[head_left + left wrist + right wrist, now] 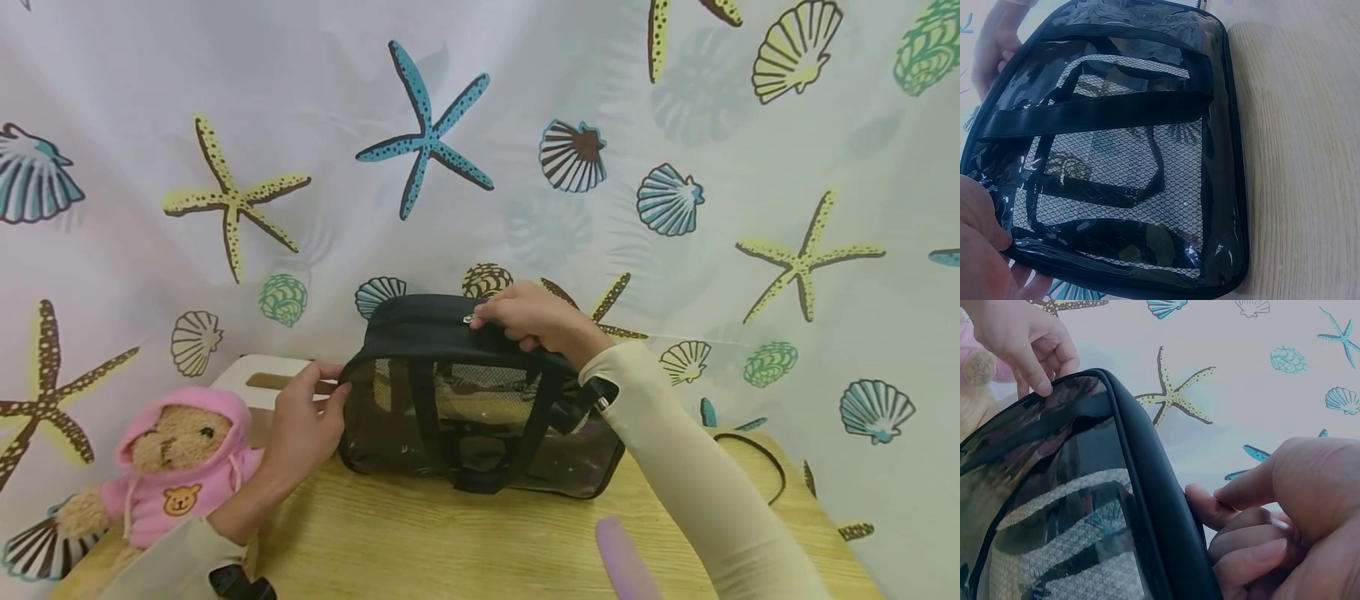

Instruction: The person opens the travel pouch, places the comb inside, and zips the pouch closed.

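Observation:
A black bag [375, 417] with clear panels, mesh and two black straps stands upright on the table. Along its top, my right hand [543, 321] pinches a small silver zipper pull [468, 318] between thumb and curled fingers. At the bag's left end, my left hand [309, 421] grips the edge, thumb on the front. The left wrist view shows that thumb [985, 225] pressing the clear front panel, with the fingertips on the far side. In the right wrist view, the right hand [1279, 531] is at the black top edge, but the zipper pull is hidden.
A teddy bear [180, 458] in a pink hoodie sits at the left, before a white box [262, 375] with a tan slot. A purple rounded object [626, 558] lies at the table's front. Behind the bag hangs a shell-patterned curtain [525, 50]; a black cord [776, 462] is at right.

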`<state>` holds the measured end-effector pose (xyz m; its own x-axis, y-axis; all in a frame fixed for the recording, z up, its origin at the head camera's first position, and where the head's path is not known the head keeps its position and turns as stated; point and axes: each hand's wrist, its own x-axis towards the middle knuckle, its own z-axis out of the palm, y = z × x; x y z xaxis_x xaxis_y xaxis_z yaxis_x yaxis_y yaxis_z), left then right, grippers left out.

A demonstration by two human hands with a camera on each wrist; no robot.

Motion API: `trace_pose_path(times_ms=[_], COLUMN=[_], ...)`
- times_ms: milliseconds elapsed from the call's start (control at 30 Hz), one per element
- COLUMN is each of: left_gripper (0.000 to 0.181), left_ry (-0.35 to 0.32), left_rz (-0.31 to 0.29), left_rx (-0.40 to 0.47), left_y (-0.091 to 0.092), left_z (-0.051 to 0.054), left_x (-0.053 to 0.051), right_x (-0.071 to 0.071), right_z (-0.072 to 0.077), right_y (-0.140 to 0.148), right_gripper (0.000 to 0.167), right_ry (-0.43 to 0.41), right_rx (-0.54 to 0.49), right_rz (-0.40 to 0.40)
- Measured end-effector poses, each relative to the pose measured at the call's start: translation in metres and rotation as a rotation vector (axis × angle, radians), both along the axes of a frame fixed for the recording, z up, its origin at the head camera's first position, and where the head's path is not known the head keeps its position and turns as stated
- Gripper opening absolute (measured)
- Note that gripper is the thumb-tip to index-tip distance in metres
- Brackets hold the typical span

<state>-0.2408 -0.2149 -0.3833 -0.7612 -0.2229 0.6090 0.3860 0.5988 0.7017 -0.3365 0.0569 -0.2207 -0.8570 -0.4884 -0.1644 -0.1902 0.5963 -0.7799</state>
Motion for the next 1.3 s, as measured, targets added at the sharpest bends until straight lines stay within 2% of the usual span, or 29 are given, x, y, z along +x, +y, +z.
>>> trace_pose_path(times_ms=[733, 1100, 1300], left_gripper=[0.015, 0.015, 0.014], left_ry=[-0.001, -0.019, -0.005], left_rz=[-0.006, 0.014, 0.009], left_rx=[0.005, 0.019, 0.029], left_y=[0.000, 0.001, 0.000], left_z=[-0.001, 0.000, 0.000], left_x=[0.001, 0.004, 0.002], right_x=[-0.001, -0.003, -0.004], right_z=[-0.007, -0.011, -0.014], right_y=[-0.067, -0.091, -0.101], right_gripper=[0.029, 0.030, 0.030], right_ry=[-0.006, -0.003, 0.000], right_rx=[-0.030, -0.005, -0.021], right_rz=[-0.004, 0.020, 0.009])
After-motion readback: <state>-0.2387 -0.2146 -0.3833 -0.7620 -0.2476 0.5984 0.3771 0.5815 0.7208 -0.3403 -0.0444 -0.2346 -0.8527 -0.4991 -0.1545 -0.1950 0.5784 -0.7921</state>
